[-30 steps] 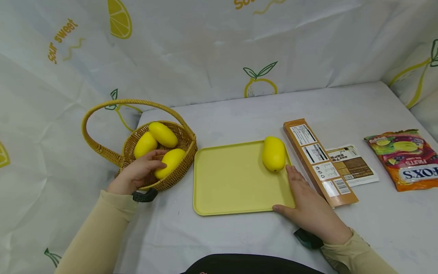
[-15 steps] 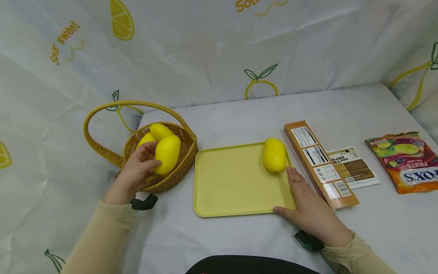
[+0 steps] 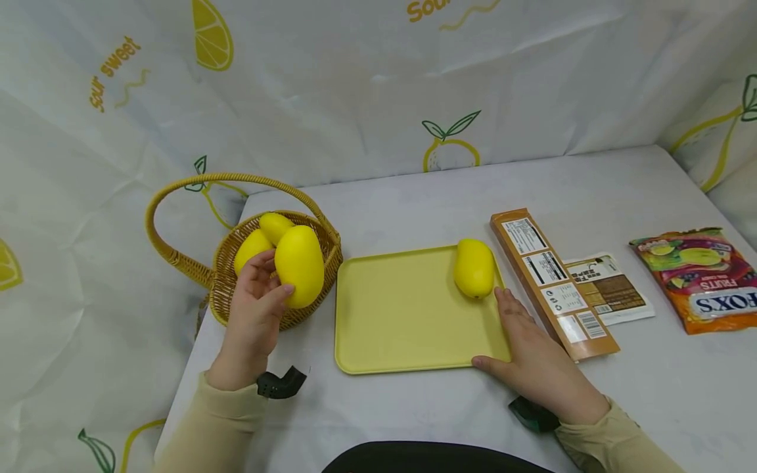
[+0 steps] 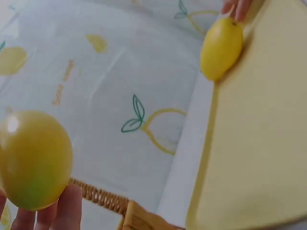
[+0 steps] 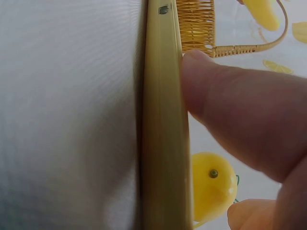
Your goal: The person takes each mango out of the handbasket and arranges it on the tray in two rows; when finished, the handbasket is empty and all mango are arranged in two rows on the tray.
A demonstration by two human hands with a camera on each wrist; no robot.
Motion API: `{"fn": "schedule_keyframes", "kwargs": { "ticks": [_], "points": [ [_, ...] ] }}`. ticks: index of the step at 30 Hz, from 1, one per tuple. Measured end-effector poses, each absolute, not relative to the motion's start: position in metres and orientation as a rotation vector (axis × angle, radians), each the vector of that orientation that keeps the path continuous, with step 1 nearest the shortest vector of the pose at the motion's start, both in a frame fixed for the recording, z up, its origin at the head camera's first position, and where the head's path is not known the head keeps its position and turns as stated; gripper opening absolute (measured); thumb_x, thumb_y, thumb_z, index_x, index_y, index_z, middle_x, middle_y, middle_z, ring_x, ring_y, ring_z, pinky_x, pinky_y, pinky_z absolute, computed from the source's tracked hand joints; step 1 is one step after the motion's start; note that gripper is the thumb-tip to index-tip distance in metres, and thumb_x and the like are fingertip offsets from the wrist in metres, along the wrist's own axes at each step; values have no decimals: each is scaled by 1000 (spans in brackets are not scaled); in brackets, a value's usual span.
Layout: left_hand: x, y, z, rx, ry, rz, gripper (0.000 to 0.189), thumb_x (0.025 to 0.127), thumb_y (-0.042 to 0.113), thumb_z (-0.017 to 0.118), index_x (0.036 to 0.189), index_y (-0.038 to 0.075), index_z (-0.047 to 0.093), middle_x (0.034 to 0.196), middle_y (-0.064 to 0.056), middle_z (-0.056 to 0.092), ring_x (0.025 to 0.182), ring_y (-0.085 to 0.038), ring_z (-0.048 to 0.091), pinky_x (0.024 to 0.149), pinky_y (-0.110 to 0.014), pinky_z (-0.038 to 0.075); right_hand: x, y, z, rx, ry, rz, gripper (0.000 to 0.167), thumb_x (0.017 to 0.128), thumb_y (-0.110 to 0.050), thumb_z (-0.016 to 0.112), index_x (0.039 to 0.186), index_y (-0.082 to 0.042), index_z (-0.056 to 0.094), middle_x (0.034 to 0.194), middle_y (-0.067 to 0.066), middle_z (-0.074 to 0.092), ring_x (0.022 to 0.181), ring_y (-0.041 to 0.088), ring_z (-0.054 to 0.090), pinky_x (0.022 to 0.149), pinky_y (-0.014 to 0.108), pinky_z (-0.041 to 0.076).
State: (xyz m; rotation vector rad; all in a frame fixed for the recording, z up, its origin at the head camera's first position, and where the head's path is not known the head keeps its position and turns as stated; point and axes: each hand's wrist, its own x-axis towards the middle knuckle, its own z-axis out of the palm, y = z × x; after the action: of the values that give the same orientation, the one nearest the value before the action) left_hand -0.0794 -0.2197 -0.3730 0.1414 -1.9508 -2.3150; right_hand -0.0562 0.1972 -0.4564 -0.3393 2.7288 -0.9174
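In the head view my left hand (image 3: pixel 251 328) holds a yellow mango (image 3: pixel 299 266) between thumb and fingers, raised over the wicker basket (image 3: pixel 330 272). Two more mangoes (image 3: pixel 252 248) lie in that basket, partly hidden by the held one. The left wrist view shows the held mango (image 4: pixel 36 160) with fingertips under it. My right hand (image 3: pixel 541 358) rests at the yellow tray's (image 3: pixel 408 315) near right corner, fingers stretched along its right side and thumb on its front edge. Another mango (image 3: pixel 474 268) lies on the tray near its right edge, just beyond the fingertips.
Right of the tray lies a long brown box (image 3: pixel 550 282), overlapping a white and brown packet (image 3: pixel 618 289). Farther right is a colourful candy bag (image 3: pixel 700 279). The basket's tall handle (image 3: pixel 260 177) arches up at the back left. Lemon-printed cloth rises behind the table.
My left hand has lifted a mango out from among the others in the basket, tipping it upright and moving slightly right. The right hand and the tray have stayed put.
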Motion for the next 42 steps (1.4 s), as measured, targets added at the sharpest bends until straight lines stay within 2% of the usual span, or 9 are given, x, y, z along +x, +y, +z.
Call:
{"fn": "schedule_keyframes", "kwargs": {
  "ticks": [7,13,17,21,26,30,36,42],
  "points": [
    [-80,-182,-387,142,-1798,-2354,57,99,-15,59,146,14,48,139,-3,51,122,-21,59,97,-26,58,-57,197,-457,-343,2726,-918,135,88,-53,91,175,2,3,181,31,12,167,52,19,129,71,26],
    [-87,-156,-408,125,-1825,-2377,62,98,-14,65,151,12,46,146,-5,49,125,-23,60,102,-29,57,-58,196,-457,-336,2723,-920,134,88,-53,91,175,3,5,182,30,12,167,51,19,129,71,26],
    [-94,-140,-417,160,-1860,-2372,64,96,-15,67,152,8,45,148,-8,48,124,-22,60,99,-28,58,-57,197,-458,-336,2726,-915,134,88,-53,91,175,2,5,182,29,12,167,51,19,129,70,26],
    [-100,-130,-425,202,-1958,-2343,65,96,-10,71,154,6,46,152,-12,48,126,-24,60,95,-28,59,-56,197,-459,-348,2733,-925,135,88,-54,91,175,2,5,181,31,13,167,52,20,129,71,26],
    [-110,-122,-438,307,-2112,-2239,61,97,-2,77,151,9,51,151,-13,50,121,-27,60,91,-29,59,-56,197,-459,-343,2729,-922,135,88,-53,91,175,1,4,181,31,13,167,52,20,128,71,26],
    [-114,-121,-446,386,-2203,-2144,61,95,0,81,149,11,55,149,-11,53,119,-28,60,93,-32,58,-57,197,-459,-338,2724,-918,135,88,-53,91,176,0,4,181,30,13,167,51,19,129,71,26],
    [-117,-122,-450,475,-2310,-2055,59,96,8,83,149,15,57,146,-7,57,120,-27,61,95,-35,56,-56,197,-459,-347,2735,-912,135,88,-55,91,176,0,4,181,30,14,167,50,20,129,70,27],
    [-119,-122,-450,498,-2393,-1982,59,95,11,83,149,14,58,145,-8,60,123,-27,65,96,-36,58,-56,199,-458,-353,2743,-902,135,88,-55,91,175,1,4,181,30,13,167,51,21,128,71,28]
  ]
}}
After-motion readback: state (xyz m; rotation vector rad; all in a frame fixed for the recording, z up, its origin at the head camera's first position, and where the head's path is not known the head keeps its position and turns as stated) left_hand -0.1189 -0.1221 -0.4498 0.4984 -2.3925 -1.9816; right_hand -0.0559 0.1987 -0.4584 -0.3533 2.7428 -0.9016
